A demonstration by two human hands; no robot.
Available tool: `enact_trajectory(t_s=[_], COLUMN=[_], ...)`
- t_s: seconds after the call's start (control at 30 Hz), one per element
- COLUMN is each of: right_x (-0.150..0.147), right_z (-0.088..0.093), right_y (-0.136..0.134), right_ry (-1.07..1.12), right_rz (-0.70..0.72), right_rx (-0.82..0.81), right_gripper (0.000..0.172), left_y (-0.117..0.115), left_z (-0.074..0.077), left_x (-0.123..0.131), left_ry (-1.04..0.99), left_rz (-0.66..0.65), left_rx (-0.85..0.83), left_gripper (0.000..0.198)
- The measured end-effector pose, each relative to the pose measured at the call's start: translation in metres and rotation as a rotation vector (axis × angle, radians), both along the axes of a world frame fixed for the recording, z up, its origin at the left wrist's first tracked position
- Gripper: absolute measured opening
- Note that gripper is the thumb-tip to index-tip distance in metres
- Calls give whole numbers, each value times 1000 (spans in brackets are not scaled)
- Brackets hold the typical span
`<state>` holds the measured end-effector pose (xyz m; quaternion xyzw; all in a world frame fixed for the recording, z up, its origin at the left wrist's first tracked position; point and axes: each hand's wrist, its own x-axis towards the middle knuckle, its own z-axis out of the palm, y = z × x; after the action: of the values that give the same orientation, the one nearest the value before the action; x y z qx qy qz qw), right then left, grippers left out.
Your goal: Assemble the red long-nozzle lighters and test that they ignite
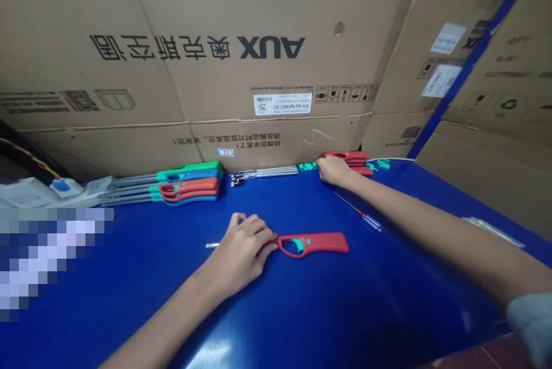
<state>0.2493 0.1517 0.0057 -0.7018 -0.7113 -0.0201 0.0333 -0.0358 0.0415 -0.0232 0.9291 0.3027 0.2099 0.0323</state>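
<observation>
My left hand (244, 245) rests on the blue table (302, 311), fingers curled over the metal stem of a red long-nosed lighter (314, 243) with a teal trigger. The stem's tip pokes out to the left of the hand. My right hand (333, 170) reaches far back to the cardboard wall, fingers closed at a stack of red lighter handles (351, 157). Small teal parts (307, 166) lie just left of that hand.
A pile of finished lighters (185, 185) in green, blue and red lies at the back left. Bare metal tubes (265, 173) lie in the middle back. A small screwdriver (366, 218) lies under my right forearm. Cardboard boxes (207, 53) wall the table.
</observation>
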Motion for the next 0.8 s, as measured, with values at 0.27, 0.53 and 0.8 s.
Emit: enact_trajectory(t_s=[0.27, 0.53, 0.8], right_x=[-34, -78, -77], right_z=[17, -8, -32], right_y=[-51, -139, -145], right_ry=[187, 638, 1113], right_rz=[223, 648, 527], right_rx=[99, 191, -25], right_gripper=[24, 25, 19], left_y=[-4, -4, -3], left_z=[-4, 4, 2], left_x=[2, -3, 1], left_ry=[-45, -205, -247], left_rz=[-26, -2, -226], left_rx=[-26, 177, 187], left_gripper=[10, 18, 16])
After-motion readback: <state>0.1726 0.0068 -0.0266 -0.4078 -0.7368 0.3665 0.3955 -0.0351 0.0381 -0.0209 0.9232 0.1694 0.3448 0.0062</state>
